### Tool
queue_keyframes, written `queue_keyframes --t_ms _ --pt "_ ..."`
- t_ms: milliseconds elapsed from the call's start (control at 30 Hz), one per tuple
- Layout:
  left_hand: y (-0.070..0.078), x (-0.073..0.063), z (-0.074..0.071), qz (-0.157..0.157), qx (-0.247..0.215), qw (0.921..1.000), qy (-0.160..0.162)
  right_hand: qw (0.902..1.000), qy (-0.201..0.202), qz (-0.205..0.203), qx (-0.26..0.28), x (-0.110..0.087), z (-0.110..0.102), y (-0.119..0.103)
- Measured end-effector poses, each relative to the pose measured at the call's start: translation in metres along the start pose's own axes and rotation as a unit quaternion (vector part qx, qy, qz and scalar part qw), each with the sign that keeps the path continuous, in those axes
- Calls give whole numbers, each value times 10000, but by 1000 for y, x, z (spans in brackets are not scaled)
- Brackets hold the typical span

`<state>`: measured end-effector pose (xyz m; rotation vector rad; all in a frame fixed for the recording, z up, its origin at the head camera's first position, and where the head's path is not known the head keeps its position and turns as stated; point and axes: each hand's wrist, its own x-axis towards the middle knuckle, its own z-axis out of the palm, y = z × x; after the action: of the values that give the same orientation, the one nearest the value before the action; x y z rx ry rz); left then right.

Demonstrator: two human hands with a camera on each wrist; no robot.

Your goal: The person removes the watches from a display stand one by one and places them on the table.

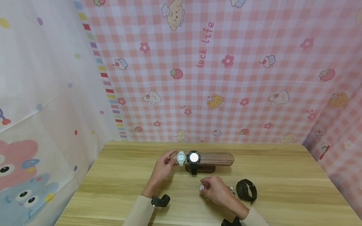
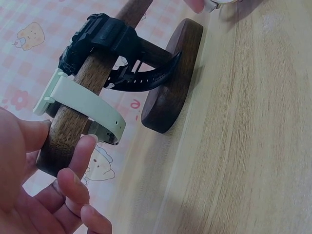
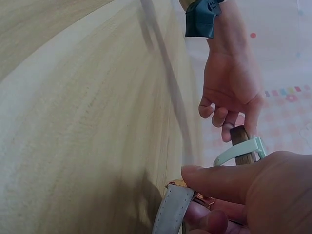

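A dark wooden watch stand (image 1: 217, 159) carries a pale mint watch (image 1: 181, 158) at its left end and a black watch (image 1: 194, 158) beside it. My left hand (image 1: 164, 166) pinches the bar's left end, thumb on one side and fingertips on the other, right by the mint strap (image 2: 87, 100). The black strap (image 2: 146, 80) hangs down toward the stand's base (image 2: 168, 97). Lower and to the right, my right hand (image 1: 217, 190) pinches a watch with a white strap (image 3: 173, 209) and rose-gold metal at its end. My fingers hide part of that watch.
Another black watch (image 1: 246, 190) stands on the wooden table (image 1: 282, 188) right of my right hand. Partly behind that hand lies a silvery item (image 1: 232, 189), too covered to identify. A pink checked cloth (image 1: 249, 122) hangs behind the table.
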<state>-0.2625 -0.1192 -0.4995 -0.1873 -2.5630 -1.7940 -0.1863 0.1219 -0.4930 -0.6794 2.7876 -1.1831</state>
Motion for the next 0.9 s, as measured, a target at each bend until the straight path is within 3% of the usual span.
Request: queue_keyframes --t_ms 900 --pt "3 -1 1 13 -101 9999 36 10000 -36 32 53 0 7 7"
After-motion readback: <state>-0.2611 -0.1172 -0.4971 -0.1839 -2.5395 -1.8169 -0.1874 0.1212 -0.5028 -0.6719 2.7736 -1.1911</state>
